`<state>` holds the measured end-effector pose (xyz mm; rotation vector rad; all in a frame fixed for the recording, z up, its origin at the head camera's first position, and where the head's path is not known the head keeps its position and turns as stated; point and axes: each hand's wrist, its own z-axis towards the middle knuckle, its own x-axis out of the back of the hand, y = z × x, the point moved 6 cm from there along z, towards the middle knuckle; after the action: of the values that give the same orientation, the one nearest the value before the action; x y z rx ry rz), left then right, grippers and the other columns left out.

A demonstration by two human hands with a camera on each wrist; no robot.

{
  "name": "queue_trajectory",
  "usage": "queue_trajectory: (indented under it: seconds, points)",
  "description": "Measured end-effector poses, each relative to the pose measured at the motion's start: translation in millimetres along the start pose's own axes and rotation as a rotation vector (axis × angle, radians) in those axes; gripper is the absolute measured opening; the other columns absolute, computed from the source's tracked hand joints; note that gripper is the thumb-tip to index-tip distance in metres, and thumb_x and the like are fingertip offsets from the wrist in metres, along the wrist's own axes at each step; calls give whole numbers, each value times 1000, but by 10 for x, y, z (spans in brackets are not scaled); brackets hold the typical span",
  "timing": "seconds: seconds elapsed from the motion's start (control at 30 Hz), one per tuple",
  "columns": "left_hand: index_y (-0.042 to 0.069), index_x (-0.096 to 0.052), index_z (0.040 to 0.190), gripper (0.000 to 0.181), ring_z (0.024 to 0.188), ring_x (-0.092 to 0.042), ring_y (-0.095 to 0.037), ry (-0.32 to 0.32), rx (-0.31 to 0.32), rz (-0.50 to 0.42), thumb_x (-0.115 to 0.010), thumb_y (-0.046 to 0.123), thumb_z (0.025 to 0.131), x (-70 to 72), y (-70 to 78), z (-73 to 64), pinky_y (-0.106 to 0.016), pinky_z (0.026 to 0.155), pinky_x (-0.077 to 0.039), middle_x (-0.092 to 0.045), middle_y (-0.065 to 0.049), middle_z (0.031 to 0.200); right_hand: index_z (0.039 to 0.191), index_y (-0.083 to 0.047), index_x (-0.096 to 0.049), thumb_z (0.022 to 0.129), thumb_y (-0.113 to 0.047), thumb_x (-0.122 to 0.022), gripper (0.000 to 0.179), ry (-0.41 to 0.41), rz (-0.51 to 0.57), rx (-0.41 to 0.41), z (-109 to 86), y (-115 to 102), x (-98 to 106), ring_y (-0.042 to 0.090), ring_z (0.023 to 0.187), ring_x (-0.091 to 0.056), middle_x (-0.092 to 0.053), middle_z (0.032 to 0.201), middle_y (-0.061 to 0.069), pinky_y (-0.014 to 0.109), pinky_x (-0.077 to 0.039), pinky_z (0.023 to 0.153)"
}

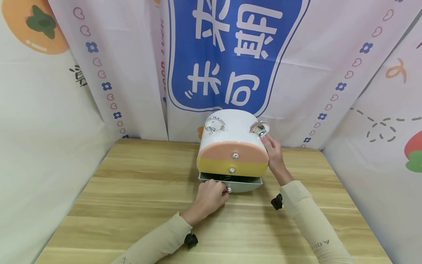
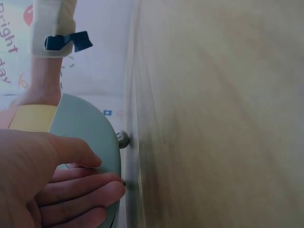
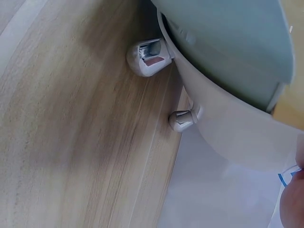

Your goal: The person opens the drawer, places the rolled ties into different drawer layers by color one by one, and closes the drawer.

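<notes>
A white, round-topped frog-shaped drawer box (image 1: pixel 232 123) stands on the table, with an orange, a yellow and a pale green drawer (image 1: pixel 247 187) one above another. The bottom green drawer is pulled part way out; its inside is dark. My left hand (image 1: pixel 211 196) holds that drawer at the left part of its front rim, beside the silver knob (image 1: pixel 229 190). In the left wrist view its thumb and bent fingers lie against the green front (image 2: pixel 88 118). My right hand (image 1: pixel 275 154) rests along the box's right side, just below the right mirror-like eye (image 1: pixel 259 128). Its far fingers are hidden.
The wood-grain table (image 1: pixel 138 205) extends around the box. Behind it hangs a printed curtain (image 1: pixel 296 84) with a blue sign, close to the box's back. Light printed sheets close in both sides. Silver feet (image 3: pixel 149 57) hold the box above the tabletop.
</notes>
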<state>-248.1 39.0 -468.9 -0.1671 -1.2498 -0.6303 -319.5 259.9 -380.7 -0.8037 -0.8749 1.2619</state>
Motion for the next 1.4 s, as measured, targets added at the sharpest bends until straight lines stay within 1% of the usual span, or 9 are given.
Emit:
queue_trajectory:
  seconds: [0.13,0.37,0.57,0.63,0.83,0.97,1.17,1.23,1.4]
  points:
    - [24,-32,48,45,44,-33,-7,-23,19,-6,-65,25,79,-39,-24,55,-24,35,-27,-28,12,44,121,-5,-64,102,-18,-44,30,-9,10,-2,7,27,9,4,72,-61,-67,85,-8,19,-51,67]
    - [24,-31,47,46,44,-31,-8,-30,40,-4,-65,24,78,-69,-83,80,-26,34,-27,-26,11,43,130,5,-55,102,-17,-43,37,-30,25,1,-2,60,-36,4,77,-63,-70,92,-9,19,-53,73]
    - [24,-30,48,47,43,-28,-7,-26,43,-14,-64,23,79,-67,-91,124,-24,34,-24,-23,11,43,126,-4,-62,102,-19,-43,34,-33,4,7,1,6,-38,6,79,-62,-68,92,-8,20,-52,73]
    - [24,-30,48,47,43,-27,-7,-34,44,-19,-64,24,80,-72,-90,139,-24,33,-23,-23,11,44,124,-3,-62,102,-20,-43,33,-37,-2,11,4,7,-32,6,77,-61,-68,90,-8,20,-52,72]
    - [24,-30,47,47,44,-29,-8,-44,45,-22,-65,24,79,-84,-95,181,-24,33,-24,-23,11,44,130,1,-57,103,-18,-42,37,-38,7,13,30,98,3,5,86,-63,-69,101,-9,19,-52,79]
    - [24,-30,46,47,44,-30,-8,-38,58,-23,-65,23,77,-88,-122,204,-25,33,-25,-24,11,43,130,-1,-58,103,-20,-43,37,-36,21,21,68,210,6,6,86,-63,-69,102,-6,20,-52,78]
    - [24,-32,45,46,42,-28,-7,-48,75,-44,-65,23,77,-82,-170,163,-24,33,-22,-24,11,41,131,-3,-58,101,-25,-46,39,-42,52,50,33,263,-55,7,90,-64,-69,107,-4,19,-52,80]
    - [24,-33,45,46,40,-28,-6,-57,88,-55,-66,24,78,-83,-187,145,-23,33,-22,-24,12,41,131,-3,-58,101,-22,-45,37,-51,62,60,16,241,-78,7,90,-64,-69,108,-2,19,-52,81]
    - [24,-35,44,46,41,-33,-6,-50,104,-72,-67,26,78,-70,-195,164,-24,34,-28,-29,12,39,136,1,-51,101,-14,-43,40,-68,62,101,34,160,-82,6,110,-61,-62,130,12,18,-48,94]
